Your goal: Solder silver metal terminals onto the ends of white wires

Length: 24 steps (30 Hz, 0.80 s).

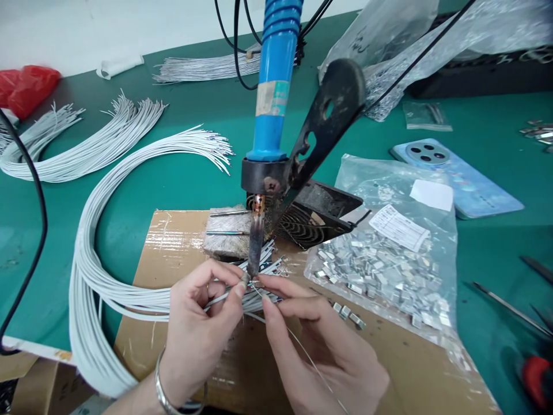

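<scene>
Your left hand point(201, 328) and right hand point(319, 340) pinch thin white wires point(222, 300) just below the soldering iron tip point(256, 245), so one slip upward could burn you or melt the insulation.

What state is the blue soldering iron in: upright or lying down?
Nearly upright: the soldering iron stands tip-down, held in the ring of a black stand.

A green-topped desk point(496, 276) fills most of the view; beyond its far edge lies a plain white surface point(129, 26), wall or floor, hard to tell which; a cardboard box point(47, 386) sits just below the desk's near left edge; the light is bright and even, with soft shadows.
</scene>
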Motion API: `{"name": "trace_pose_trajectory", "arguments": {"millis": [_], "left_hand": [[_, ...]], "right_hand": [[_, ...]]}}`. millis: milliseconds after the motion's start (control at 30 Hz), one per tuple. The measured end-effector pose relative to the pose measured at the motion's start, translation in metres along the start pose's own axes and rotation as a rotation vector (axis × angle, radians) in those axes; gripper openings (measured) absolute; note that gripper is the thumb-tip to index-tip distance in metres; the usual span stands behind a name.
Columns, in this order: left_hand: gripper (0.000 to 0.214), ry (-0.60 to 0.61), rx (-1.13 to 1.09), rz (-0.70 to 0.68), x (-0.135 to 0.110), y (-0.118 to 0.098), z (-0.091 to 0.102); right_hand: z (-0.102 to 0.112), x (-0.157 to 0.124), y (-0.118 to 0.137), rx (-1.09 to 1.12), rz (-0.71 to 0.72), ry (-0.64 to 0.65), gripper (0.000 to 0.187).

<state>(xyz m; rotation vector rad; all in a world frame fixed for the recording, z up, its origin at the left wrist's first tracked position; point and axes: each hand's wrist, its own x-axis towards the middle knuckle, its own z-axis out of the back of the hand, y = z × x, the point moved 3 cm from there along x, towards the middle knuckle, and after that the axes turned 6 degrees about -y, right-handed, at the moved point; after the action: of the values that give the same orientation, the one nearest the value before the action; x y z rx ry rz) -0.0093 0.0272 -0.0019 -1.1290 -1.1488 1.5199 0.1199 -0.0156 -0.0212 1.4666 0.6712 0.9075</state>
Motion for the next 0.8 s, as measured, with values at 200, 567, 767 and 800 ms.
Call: {"name": "trace_pose_trajectory", "arguments": {"millis": [200, 567, 767, 800], "left_hand": [[0.013, 0.030, -0.004, 0.039, -0.005, 0.000, 0.001], [0.016, 0.144, 0.035, 0.090, -0.042, 0.028, 0.015], [0.017, 0.373, 0.130, 0.153, -0.065, 0.036, 0.029], [0.018, 0.411, 0.173, 0.110, -0.068, 0.037, 0.032]], "right_hand": [[0.007, -0.001, -0.002, 0.029, -0.024, -0.049, 0.012], [0.115, 0.018, -0.048, 0.252, -0.337, -0.347, 0.043], [0.101, -0.001, -0.054, 0.125, -0.248, -0.340, 0.044], [0.098, -0.003, -0.053, 0.117, -0.232, -0.336, 0.045]]}}
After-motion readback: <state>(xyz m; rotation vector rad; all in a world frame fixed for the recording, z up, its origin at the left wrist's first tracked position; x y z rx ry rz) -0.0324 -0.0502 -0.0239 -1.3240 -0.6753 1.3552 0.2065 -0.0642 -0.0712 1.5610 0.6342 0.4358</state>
